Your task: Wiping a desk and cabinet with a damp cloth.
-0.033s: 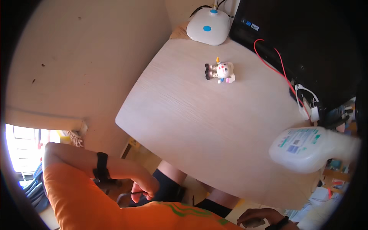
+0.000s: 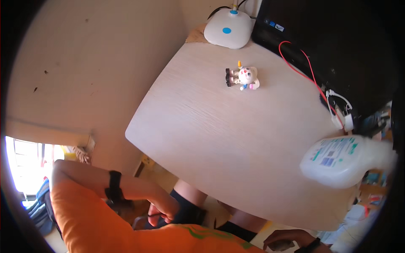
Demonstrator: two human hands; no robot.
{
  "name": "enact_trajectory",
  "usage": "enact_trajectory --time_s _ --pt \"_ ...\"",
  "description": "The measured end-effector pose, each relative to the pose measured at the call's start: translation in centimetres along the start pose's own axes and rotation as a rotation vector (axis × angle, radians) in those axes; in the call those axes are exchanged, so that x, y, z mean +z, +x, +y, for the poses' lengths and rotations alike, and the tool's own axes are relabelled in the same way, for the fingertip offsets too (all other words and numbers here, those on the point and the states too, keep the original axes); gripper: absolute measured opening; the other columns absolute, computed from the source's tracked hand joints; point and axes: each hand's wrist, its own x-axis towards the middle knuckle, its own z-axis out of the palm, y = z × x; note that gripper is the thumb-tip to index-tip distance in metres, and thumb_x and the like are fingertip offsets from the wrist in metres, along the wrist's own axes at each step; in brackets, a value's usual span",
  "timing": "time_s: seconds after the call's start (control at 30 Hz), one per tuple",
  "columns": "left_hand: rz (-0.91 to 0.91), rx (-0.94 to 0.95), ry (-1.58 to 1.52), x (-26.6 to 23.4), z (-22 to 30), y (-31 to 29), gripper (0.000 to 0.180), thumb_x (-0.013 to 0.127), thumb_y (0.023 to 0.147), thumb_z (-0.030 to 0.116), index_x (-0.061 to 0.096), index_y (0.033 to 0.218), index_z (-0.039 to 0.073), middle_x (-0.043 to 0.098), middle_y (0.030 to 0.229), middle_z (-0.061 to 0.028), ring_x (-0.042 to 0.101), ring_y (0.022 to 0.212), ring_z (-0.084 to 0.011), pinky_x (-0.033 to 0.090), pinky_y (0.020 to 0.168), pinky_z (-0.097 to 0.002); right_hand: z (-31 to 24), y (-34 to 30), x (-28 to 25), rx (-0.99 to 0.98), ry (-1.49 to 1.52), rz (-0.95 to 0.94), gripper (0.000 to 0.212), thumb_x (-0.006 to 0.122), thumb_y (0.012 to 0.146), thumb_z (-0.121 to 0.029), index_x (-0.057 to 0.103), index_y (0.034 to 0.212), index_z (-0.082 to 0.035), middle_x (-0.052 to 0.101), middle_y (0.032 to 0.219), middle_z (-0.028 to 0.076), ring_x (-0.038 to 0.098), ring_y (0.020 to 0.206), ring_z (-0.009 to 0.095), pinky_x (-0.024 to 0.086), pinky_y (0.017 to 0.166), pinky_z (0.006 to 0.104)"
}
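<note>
Both my hands are low in the head view, below the table's near edge. My left hand (image 2: 163,211) is in front of my lap, fingers curled closed, with a thin dark strip across them. A black band (image 2: 114,187) circles that forearm. My right hand (image 2: 291,239) bends inward at the lower right, its fingers curled round a dull greyish patch that I cannot make out. It wears a dark wristband (image 2: 310,245). Neither hand touches the table (image 2: 202,126). A small white toy figure (image 2: 244,76) lies on its side towards the table's back.
A large white translucent bottle (image 2: 333,162) lies at the table's right edge. A white rounded base with blue dots (image 2: 228,30) stands at the back. Along the right are a black screen (image 2: 329,46), a red cable (image 2: 312,69) and a white plug (image 2: 344,122). A wall (image 2: 93,67) borders the left.
The view has shifted slightly. My left hand sits a little further right, and my right hand has barely moved. The toy figure lies as before.
</note>
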Motion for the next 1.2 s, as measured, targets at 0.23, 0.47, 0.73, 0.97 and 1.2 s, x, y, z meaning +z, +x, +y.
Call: enact_trajectory --time_s 0.23,0.47,0.73,0.97,1.2 --pt "0.181 -0.184 0.135 -6.9 5.7 4.4 0.019 0.054 0.088 0.013 0.061 0.102 0.001 0.063 0.097 -0.0180 0.070 0.073 -0.0311 0.060 0.065 -0.0409 5.5 5.4 0.5 0.309 0.329 0.197 0.027 0.054 0.090 -0.029 0.064 0.103 -0.008 0.064 0.102 0.004 0.060 0.090 0.014 0.049 0.079 0.0296" --pt "0.957 0.533 0.842 -0.4 9.5 3.3 0.035 0.055 0.097 0.015 0.057 0.129 0.002 0.067 0.116 -0.0149 0.062 0.112 -0.0240 0.050 0.092 -0.0344 1.8 -1.6 9.1 -0.581 -0.210 0.769 0.023 0.056 0.094 -0.026 0.055 0.107 -0.007 0.055 0.099 -0.001 0.050 0.097 0.010 0.042 0.087 0.0268" --pt "0.667 0.429 0.547 -2.1 11.3 5.2 0.038 0.055 0.101 0.020 0.054 0.132 -0.001 0.065 0.122 -0.0112 0.062 0.108 -0.0192 0.048 0.095 -0.0311 4.1 -16.2 8.3 -1.151 0.104 1.696 0.035 0.067 0.091 -0.015 0.055 0.121 -0.002 0.062 0.114 0.006 0.062 0.104 0.016 0.050 0.090 0.0297" --pt "0.524 0.514 0.295 -4.8 16.3 7.7 0.041 0.053 0.102 0.022 0.049 0.135 -0.002 0.061 0.127 -0.0120 0.061 0.111 -0.0203 0.047 0.097 -0.0315 8.4 -12.9 -2.3 -0.322 -0.851 1.997 0.027 0.062 0.089 -0.013 0.068 0.114 -0.006 0.066 0.120 0.015 0.064 0.108 0.032 0.048 0.095 0.0370" --pt "0.622 0.414 0.441 -8.2 13.8 13.9 0.036 0.052 0.102 0.019 0.053 0.131 -0.004 0.064 0.122 -0.0120 0.060 0.112 -0.0177 0.046 0.097 -0.0297 7.1 -17.3 -9.5 -0.324 -0.881 1.920 0.027 0.056 0.093 -0.016 0.068 0.117 -0.010 0.067 0.115 0.015 0.066 0.105 0.033 0.051 0.090 0.0386"
